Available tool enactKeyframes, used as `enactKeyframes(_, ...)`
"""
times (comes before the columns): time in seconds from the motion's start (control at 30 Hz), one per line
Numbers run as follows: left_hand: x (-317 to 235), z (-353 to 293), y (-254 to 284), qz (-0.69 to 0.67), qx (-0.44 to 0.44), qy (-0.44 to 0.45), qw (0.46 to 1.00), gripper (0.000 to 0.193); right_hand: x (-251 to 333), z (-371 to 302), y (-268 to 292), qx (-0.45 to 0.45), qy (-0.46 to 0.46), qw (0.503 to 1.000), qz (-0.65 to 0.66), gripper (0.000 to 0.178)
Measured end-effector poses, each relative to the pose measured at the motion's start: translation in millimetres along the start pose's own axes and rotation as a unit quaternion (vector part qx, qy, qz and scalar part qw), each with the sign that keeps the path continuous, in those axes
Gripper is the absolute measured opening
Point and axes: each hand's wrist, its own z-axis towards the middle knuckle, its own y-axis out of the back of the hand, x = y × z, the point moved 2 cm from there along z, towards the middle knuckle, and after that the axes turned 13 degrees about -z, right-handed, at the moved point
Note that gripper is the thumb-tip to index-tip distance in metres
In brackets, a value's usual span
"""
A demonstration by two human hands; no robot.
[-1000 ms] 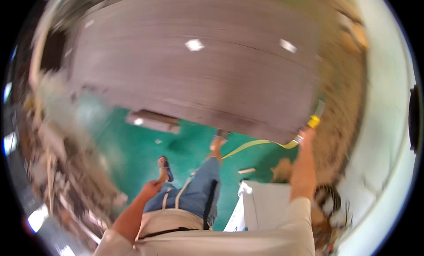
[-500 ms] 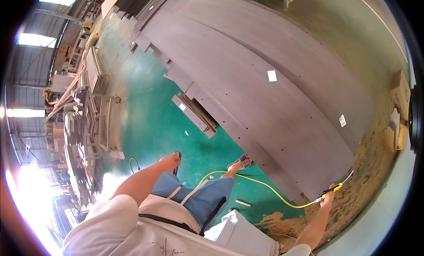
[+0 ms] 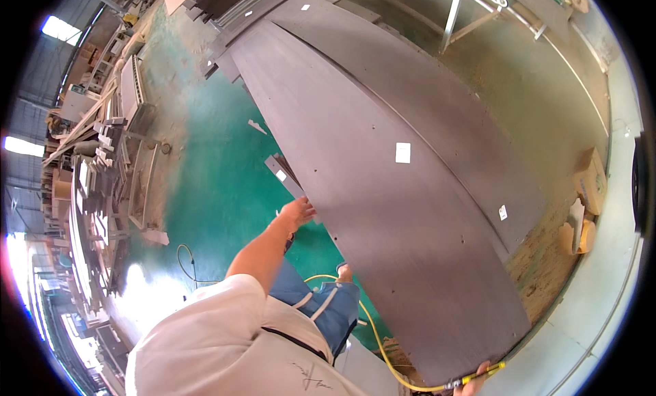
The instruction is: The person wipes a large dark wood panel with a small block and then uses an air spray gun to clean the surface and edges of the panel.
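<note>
A long brown panel (image 3: 383,211) with small holes and a white label lies in front of me on a stack, overlapping another brown panel (image 3: 437,116) on its right. My left hand (image 3: 297,211) is at the long left edge of the nearer panel, fingers closed on that edge. Down at the panel's near right corner, my right hand (image 3: 473,380) grips a yellow air blow gun (image 3: 493,369); part of this hand falls beyond the picture's rim. A yellow hose (image 3: 380,341) curves from the gun back past my legs.
Narrow brown strips (image 3: 285,177) stick out under the panel's left side. Stacked boards and wood (image 3: 96,184) line the far left. Cardboard boxes (image 3: 589,181) stand by the wall at right. A white metal frame (image 3: 454,17) is at the back. The green floor (image 3: 212,177) carries dust and scraps.
My left hand has come from beside my leg up to the panel's edge. The nearer panel has shifted left over the pieces below. My right hand has moved toward me with the blow gun.
</note>
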Motion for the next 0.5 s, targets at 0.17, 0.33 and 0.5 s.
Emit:
enactKeyframes(0.17,-14.4,-1.9,-22.6,-0.067,0.108,0.043,0.991,0.052,37.6,-123.3,9.8,-0.087,0.036,0.99,-0.107,0.072)
enactKeyframes(0.33,-23.4,-15.5,-33.2,-0.078,0.185,0.112,0.973,0.053,51.6,-275.1,33.4,-0.173,0.066,0.965,-0.183,0.07)
enactKeyframes(0.5,-25.6,-52.0,-16.7,-0.026,0.245,0.204,0.947,0.054,11.4,-439.3,57.6,-0.184,0.076,0.964,-0.179,0.069)
